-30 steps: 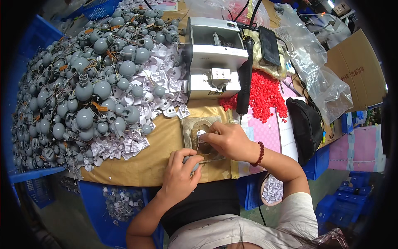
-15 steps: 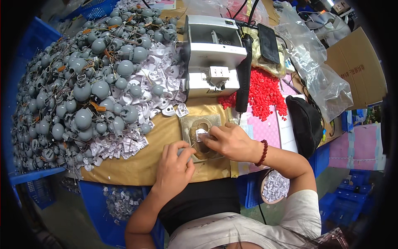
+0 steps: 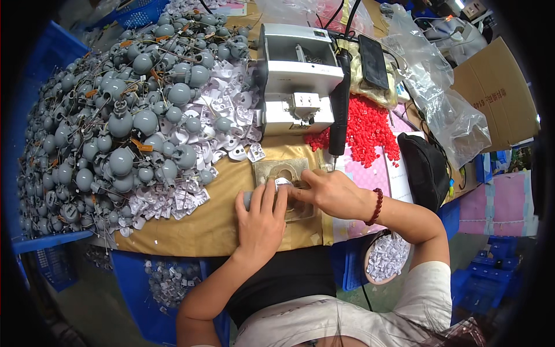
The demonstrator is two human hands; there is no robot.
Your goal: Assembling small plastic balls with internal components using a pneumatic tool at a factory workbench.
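In front of me lies a square metal block [image 3: 307, 209] with an oval recess, partly hidden by my hands. My left hand [image 3: 261, 224] is closed over a grey ball-shaped part [image 3: 247, 200], which shows beside the index side of the hand; its fingertips reach the block. A small white plastic piece [image 3: 282, 181] sits over the recess, between the fingertips of both hands. From the right, my right hand [image 3: 341, 195] presses its thumb and bent fingers against this piece.
A heap of grey balls with wires [image 3: 121, 162] and white plastic parts [image 3: 167, 199] fills the left. Behind the block stand a white machine [image 3: 298, 75], a black electric screwdriver [image 3: 340, 110] and red small parts [image 3: 370, 127]. A black pouch [image 3: 425, 173] lies right; a tub of white pieces [image 3: 386, 257] hangs below.
My left hand has moved right and up, its fingers now stretched over the block to the white piece. The right hand has shifted slightly right, still at that piece.
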